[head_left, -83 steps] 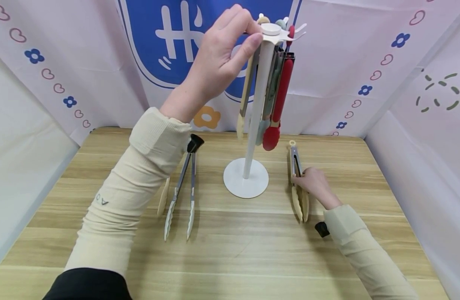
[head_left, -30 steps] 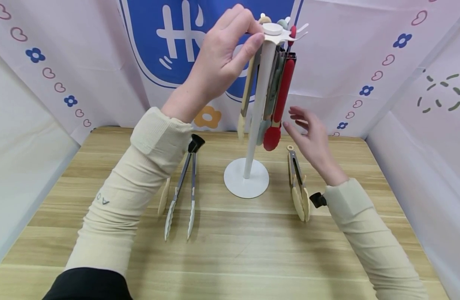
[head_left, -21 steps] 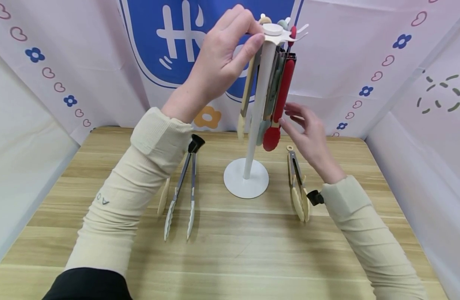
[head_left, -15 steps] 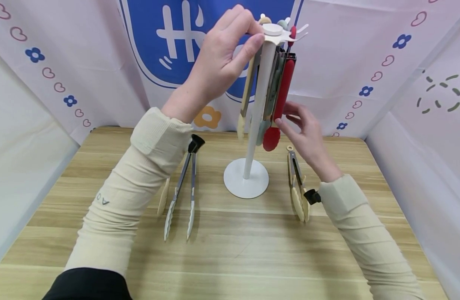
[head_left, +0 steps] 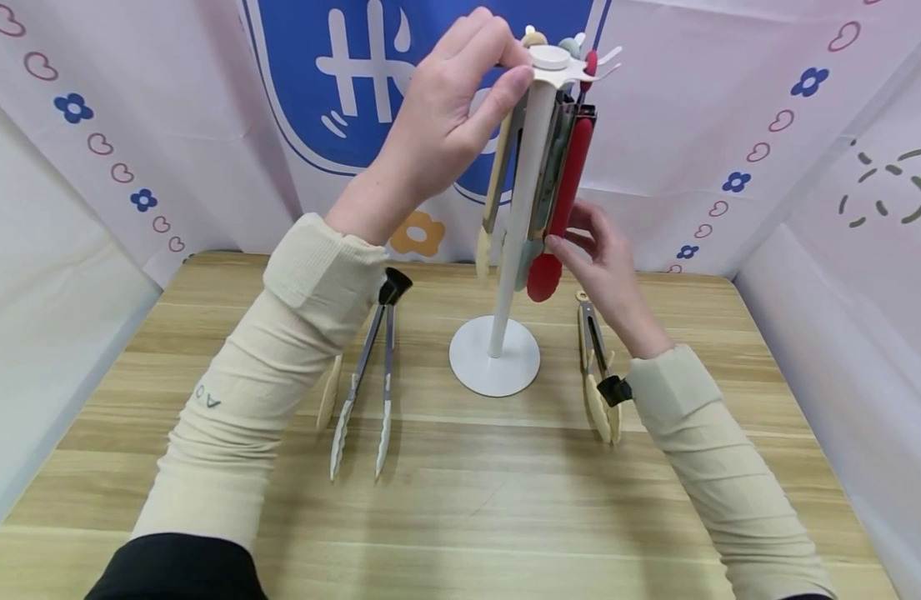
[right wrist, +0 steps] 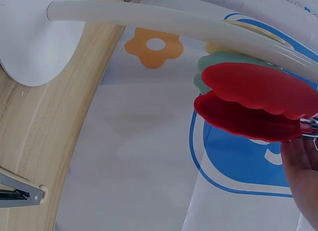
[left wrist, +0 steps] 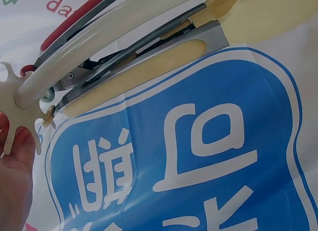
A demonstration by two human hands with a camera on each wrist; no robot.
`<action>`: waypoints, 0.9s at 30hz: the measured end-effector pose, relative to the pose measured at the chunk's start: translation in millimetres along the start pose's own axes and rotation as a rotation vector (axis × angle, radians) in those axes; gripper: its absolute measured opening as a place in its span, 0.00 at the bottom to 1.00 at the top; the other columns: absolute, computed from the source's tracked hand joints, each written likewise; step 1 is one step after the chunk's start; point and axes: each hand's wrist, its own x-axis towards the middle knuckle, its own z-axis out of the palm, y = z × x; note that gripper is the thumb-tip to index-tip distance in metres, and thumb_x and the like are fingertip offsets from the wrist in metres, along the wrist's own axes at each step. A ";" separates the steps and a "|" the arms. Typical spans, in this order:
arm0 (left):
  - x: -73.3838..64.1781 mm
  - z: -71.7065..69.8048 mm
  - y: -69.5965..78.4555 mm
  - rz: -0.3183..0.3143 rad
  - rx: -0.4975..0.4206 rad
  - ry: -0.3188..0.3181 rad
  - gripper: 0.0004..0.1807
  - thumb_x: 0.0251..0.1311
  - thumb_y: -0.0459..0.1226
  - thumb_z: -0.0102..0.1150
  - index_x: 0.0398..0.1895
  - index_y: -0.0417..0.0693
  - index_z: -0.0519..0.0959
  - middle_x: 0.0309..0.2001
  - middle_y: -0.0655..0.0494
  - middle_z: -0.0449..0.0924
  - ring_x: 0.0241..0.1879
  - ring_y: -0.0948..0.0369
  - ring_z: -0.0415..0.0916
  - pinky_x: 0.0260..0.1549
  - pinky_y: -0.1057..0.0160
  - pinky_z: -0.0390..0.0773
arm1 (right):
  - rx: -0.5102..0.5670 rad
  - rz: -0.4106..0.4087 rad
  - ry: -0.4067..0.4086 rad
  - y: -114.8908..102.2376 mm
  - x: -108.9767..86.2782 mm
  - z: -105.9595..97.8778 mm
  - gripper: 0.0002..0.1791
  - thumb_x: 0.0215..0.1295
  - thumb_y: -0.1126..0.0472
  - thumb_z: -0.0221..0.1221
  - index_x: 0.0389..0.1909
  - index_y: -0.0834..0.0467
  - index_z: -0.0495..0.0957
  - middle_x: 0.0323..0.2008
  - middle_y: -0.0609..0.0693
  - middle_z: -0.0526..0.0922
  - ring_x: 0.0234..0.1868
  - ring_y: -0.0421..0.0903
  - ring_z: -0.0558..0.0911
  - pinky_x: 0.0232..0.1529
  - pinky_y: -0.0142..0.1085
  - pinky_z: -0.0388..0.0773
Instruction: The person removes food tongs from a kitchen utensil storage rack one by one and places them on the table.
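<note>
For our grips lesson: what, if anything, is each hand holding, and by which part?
Left hand: white stand, by its hooked top. Right hand: red tongs, near their head.

One stand [head_left: 517,212], at least five tongs [head_left: 571,175]

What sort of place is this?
Probably a staged booth rather than a real kitchen: a printed cloth backdrop hangs behind a wooden table, pale sheets close in both sides, and a white stand carries hanging tongs.
</note>
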 end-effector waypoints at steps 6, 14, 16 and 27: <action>0.4 0.1 0.3 0.000 0.003 -0.001 0.13 0.66 0.39 0.43 0.39 0.37 0.72 0.38 0.47 0.69 0.46 0.63 0.63 0.52 0.72 0.62 | 0.022 -0.023 0.009 0.8 1.0 -0.8 0.24 0.60 0.64 0.57 0.59 0.60 0.66 0.51 0.56 0.73 0.51 0.48 0.73 0.55 0.36 0.70; 0.4 -0.1 0.7 -0.006 0.006 -0.004 0.13 0.66 0.39 0.43 0.39 0.37 0.72 0.38 0.47 0.69 0.46 0.62 0.63 0.52 0.72 0.62 | 0.038 -0.030 0.011 -0.4 1.0 -2.7 0.24 0.60 0.64 0.57 0.58 0.60 0.67 0.50 0.55 0.73 0.50 0.50 0.74 0.53 0.36 0.71; 0.2 0.0 0.6 -0.005 0.006 -0.003 0.13 0.66 0.39 0.43 0.39 0.37 0.72 0.38 0.47 0.69 0.46 0.62 0.63 0.52 0.72 0.62 | 0.041 -0.039 0.018 -0.7 1.1 -3.1 0.24 0.60 0.65 0.57 0.58 0.61 0.67 0.50 0.55 0.73 0.50 0.49 0.74 0.53 0.36 0.71; 0.3 0.4 -0.3 0.002 0.002 0.000 0.12 0.65 0.37 0.44 0.40 0.36 0.72 0.38 0.46 0.69 0.46 0.61 0.63 0.51 0.70 0.63 | 0.066 -0.060 0.054 -2.6 4.8 -8.4 0.23 0.58 0.67 0.58 0.56 0.64 0.68 0.50 0.59 0.72 0.49 0.47 0.73 0.52 0.34 0.72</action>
